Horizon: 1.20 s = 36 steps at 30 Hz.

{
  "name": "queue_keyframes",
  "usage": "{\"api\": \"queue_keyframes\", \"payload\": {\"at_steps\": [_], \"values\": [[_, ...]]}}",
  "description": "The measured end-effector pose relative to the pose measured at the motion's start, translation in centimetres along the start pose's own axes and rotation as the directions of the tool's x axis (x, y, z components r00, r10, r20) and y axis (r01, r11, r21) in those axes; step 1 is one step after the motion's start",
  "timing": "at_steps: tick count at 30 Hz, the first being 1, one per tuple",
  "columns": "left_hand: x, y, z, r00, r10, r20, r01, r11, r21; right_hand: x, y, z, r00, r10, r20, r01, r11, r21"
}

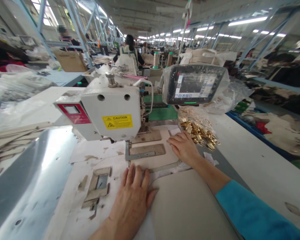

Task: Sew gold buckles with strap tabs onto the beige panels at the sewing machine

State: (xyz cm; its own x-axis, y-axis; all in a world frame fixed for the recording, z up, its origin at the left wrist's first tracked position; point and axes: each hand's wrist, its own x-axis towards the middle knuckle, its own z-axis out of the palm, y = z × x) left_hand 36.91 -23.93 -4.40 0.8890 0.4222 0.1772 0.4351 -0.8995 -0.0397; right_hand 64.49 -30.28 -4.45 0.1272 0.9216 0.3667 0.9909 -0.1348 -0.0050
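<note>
A beige panel (170, 156) lies flat on the white work surface below the sewing machine head (112, 113). An L-shaped metal guide (127, 154) and flat brown strips (146, 151) rest on it. My left hand (133, 191) is spread palm down, its fingertips at the panel's near edge and its thumb beside a larger grey-beige sheet (187, 203). My right hand (183, 148) lies over the panel's right side with fingers extended. Nothing shows in its grasp, though its palm is hidden. Left of my left hand sits a taped frame-like template (96, 186).
A plastic bag of gold metal fittings (200, 131) lies just beyond my right hand. Behind it stands a plastic-wrapped control screen (196, 85). Stacked beige strips (8, 143) and a shiny metal plate (50, 156) are at left. A person (128, 50) sits farther back.
</note>
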Motion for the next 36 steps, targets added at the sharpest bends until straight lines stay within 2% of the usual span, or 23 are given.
{"api": "queue_keyframes", "payload": {"at_steps": [7, 13, 17, 20, 23, 26, 28, 30, 32, 33, 34, 36], "values": [[-0.2, -0.3, 0.0, 0.999, 0.029, -0.030, -0.029, 1.000, 0.003, 0.1, -1.1, -1.0, 1.000, -0.004, -0.010, 0.003, 0.995, -0.095], [-0.1, -0.2, -0.3, 1.000, 0.024, -0.012, -0.023, 1.000, 0.019, -0.1, -0.7, -1.1, 1.000, -0.011, 0.026, 0.012, 0.999, -0.044], [-0.2, -0.3, 0.0, 0.998, 0.039, -0.045, -0.039, 0.999, 0.013, -2.8, -0.6, -2.1, 0.990, -0.106, 0.090, 0.096, 0.989, 0.108], [-0.2, -0.5, 0.2, 0.997, 0.050, -0.064, -0.050, 0.999, 0.009, -6.0, -1.8, -3.2, 0.974, -0.156, 0.162, 0.131, 0.979, 0.159], [-0.1, -0.5, 0.2, 0.996, 0.057, -0.069, -0.056, 0.998, 0.013, -8.1, -3.5, -3.9, 0.970, -0.099, 0.220, 0.073, 0.989, 0.127], [0.0, -0.5, 0.1, 0.997, 0.046, -0.063, -0.045, 0.999, 0.016, -8.2, -4.2, -3.8, 0.972, -0.036, 0.232, 0.004, 0.991, 0.135], [-0.1, -0.6, -0.1, 0.998, 0.048, -0.052, -0.047, 0.999, 0.012, -7.7, -3.5, -3.7, 0.973, -0.045, 0.228, 0.001, 0.982, 0.188], [-0.1, -0.8, -0.3, 0.998, 0.054, -0.041, -0.054, 0.999, 0.000, -7.5, -1.4, -3.8, 0.984, -0.032, 0.177, -0.012, 0.971, 0.239], [-0.1, -1.1, -0.6, 0.998, 0.063, -0.026, -0.063, 0.998, -0.027, -8.0, 1.7, -4.2, 0.992, 0.110, 0.061, -0.122, 0.965, 0.234], [0.0, -1.3, -0.8, 0.998, 0.064, -0.011, -0.065, 0.997, -0.045, -8.5, 3.4, -4.6, 0.970, 0.244, -0.017, -0.235, 0.950, 0.207], [0.1, -1.5, -1.1, 0.998, 0.062, 0.012, -0.061, 0.996, -0.067, -9.1, 5.0, -4.9, 0.922, 0.379, -0.084, -0.363, 0.918, 0.159], [0.1, -2.0, -1.9, 0.996, 0.044, 0.076, -0.035, 0.993, -0.117, -10.2, 7.7, -5.4, 0.838, 0.530, -0.131, -0.526, 0.848, 0.068]]}}
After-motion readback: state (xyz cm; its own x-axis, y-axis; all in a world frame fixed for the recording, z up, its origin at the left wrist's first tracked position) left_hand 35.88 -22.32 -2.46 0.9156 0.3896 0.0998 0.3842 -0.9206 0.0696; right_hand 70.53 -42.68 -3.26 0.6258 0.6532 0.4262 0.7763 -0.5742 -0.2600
